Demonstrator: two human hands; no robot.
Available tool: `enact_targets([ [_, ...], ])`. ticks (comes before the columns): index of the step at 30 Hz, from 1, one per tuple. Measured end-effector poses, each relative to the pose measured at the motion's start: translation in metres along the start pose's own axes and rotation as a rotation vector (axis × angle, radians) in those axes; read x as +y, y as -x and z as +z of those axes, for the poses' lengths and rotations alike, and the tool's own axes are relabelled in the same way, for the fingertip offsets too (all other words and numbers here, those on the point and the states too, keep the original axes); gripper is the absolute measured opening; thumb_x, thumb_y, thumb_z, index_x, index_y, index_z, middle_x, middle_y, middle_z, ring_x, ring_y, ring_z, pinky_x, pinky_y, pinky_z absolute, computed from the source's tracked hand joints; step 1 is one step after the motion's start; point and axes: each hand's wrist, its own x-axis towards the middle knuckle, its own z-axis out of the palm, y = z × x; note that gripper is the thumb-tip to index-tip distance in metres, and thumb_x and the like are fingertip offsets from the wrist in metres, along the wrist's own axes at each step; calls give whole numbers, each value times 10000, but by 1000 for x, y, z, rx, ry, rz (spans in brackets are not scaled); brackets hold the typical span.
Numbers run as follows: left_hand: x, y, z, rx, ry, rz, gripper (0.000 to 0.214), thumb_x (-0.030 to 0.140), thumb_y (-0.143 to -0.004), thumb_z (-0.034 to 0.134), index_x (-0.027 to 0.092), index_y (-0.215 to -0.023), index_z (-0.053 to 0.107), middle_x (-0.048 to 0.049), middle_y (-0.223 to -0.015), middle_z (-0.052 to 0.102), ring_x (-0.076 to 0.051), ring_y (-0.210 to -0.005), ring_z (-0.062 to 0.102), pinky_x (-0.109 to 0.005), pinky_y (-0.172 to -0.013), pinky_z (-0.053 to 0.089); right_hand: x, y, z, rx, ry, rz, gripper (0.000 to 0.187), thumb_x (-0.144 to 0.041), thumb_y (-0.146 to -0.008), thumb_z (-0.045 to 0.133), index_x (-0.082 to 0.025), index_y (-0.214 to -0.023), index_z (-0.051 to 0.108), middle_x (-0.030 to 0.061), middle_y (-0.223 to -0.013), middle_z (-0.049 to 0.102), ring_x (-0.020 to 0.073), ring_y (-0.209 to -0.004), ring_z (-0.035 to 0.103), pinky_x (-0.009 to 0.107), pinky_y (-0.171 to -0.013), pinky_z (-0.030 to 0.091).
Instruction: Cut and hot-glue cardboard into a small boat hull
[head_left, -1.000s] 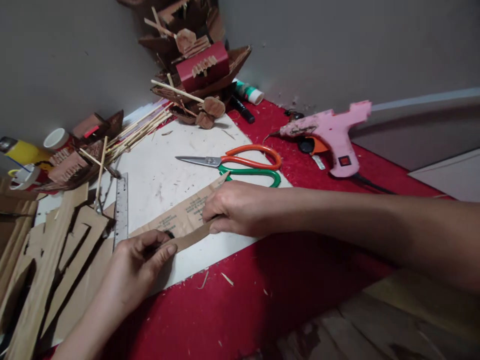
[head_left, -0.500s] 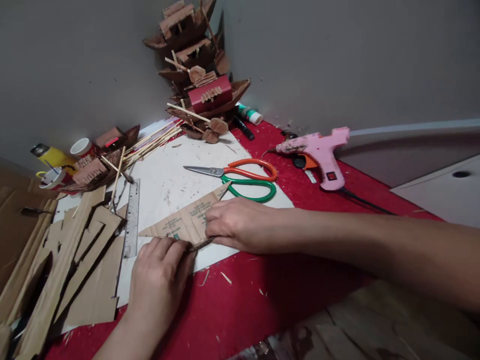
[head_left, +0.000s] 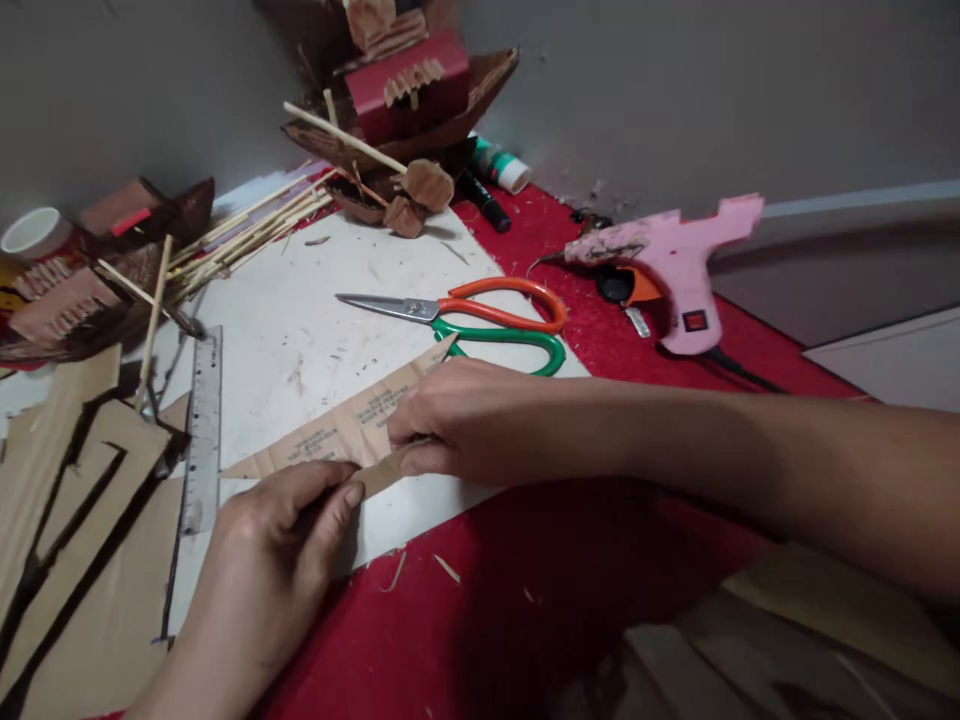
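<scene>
In the nearest part, a red surface (head_left: 420,625) is showing, with thin shreds lying on it. The left hand (head_left: 277,530) is coming in from below, and its thumb and bent fingers are pinching the near edge of a printed cardboard piece (head_left: 352,430). The right hand (head_left: 461,420) is grasping the same edge farther to the right, also between thumb and curled fingers. Between the two hands, a narrow strip of this edge is standing folded up. The cardboard piece itself is lying on a white sheet (head_left: 281,370), and its pointed right end is overlapping the scissors.

On the left side, cardboard offcuts (head_left: 120,580) are lying one over another, and a clear ruler (head_left: 202,430) is resting just beside them. Beyond the hands, the scissors (head_left: 424,310) are lying with the blades together and pointing left; one handle is orange, the other is green. To their right, a pink glue gun (head_left: 679,250) is lying on the red surface.

Farther away, thin sticks (head_left: 259,225) are lying in a loose bundle. A small model boat (head_left: 71,305) is standing left of them, near a cup (head_left: 36,235). A larger boat with a red cabin (head_left: 412,90) is standing at the back, beside a black marker (head_left: 485,200) and a green-and-white tube (head_left: 501,165). Behind everything, a grey wall (head_left: 675,90) is rising.
</scene>
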Motion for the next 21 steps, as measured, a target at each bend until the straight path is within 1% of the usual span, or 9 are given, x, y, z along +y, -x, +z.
enact_targets([
  [3, -2, 1, 1, 25, -52, -2, 76, 288, -878, 617, 252, -909, 677, 20, -844, 746, -149, -706, 694, -242, -618, 519, 2, -1, 1, 24, -62, -5, 154, -202, -837, 603, -154, -692, 620, -31, -587, 507, 95, -556, 372, 263, -560, 218],
  [5, -2, 7, 1, 57, -150, 3, 121, 318, -872, 632, 234, -953, 662, -5, -868, 733, -169, -745, 687, -268, -639, 517, 4, 2, 2, 47, -73, -33, 91, -193, -819, 621, -153, -738, 630, -30, -611, 526, 100, -575, 394, 258, -561, 226],
  [7, -3, 17, 1, 81, -263, 44, 160, 312, -868, 640, 207, -989, 642, -33, -875, 714, -193, -769, 672, -299, -654, 512, 6, 7, 4, 54, -47, -86, 44, -158, -817, 615, -153, -779, 636, -12, -675, 574, 115, -629, 445, 252, -579, 259],
  [9, -4, 30, 0, 101, -366, 151, 141, 236, -882, 614, 182, -1012, 628, -58, -869, 698, -211, -777, 649, -334, -684, 498, 6, 13, 5, 52, 8, -159, 74, -117, -833, 580, -156, -805, 636, 14, -766, 617, 138, -709, 495, 255, -618, 298],
  [11, -6, 45, -2, 114, -451, 289, 183, 129, -891, 560, 154, -1060, 627, -89, -901, 691, -218, -788, 624, -355, -711, 477, 3, 21, 7, 47, 92, -229, 131, -69, -846, 537, -159, -822, 630, 34, -823, 626, 157, -765, 515, 267, -647, 319],
  [13, -6, 59, -4, 99, -500, 385, 243, 71, -891, 515, 111, -1105, 626, -129, -947, 689, -227, -823, 616, -368, -745, 471, -3, 29, 10, 47, 174, -270, 178, -28, -845, 511, -167, -817, 618, 32, -810, 608, 161, -751, 507, 276, -637, 319],
  [15, -5, 71, -7, 67, -532, 443, 274, 63, -898, 484, 73, -1135, 622, -158, -964, 691, -245, -873, 619, -381, -787, 473, -10, 36, 12, 47, 206, -283, 180, -41, -862, 516, -180, -788, 604, 18, -782, 586, 153, -708, 485, 280, -611, 316],
  [18, -3, 83, -8, 33, -550, 448, 301, 70, -912, 449, 62, -1158, 622, -173, -957, 700, -265, -926, 628, -395, -821, 474, -19, 42, 14, 48, 216, -342, 146, -61, -859, 561, -186, -801, 609, 15, -802, 598, 154, -730, 501, 283, -646, 356],
  [21, -2, 90, -6, 33, -524, 413, 315, 71, -920, 423, 97, -1152, 634, -166, -967, 716, -259, -950, 639, -396, -826, 482, -20, 42, 18, 26, 270, -396, 110, -74, -830, 602, -173, -870, 631, 48, -852, 631, 185, -773, 538, 321, -699, 396],
])
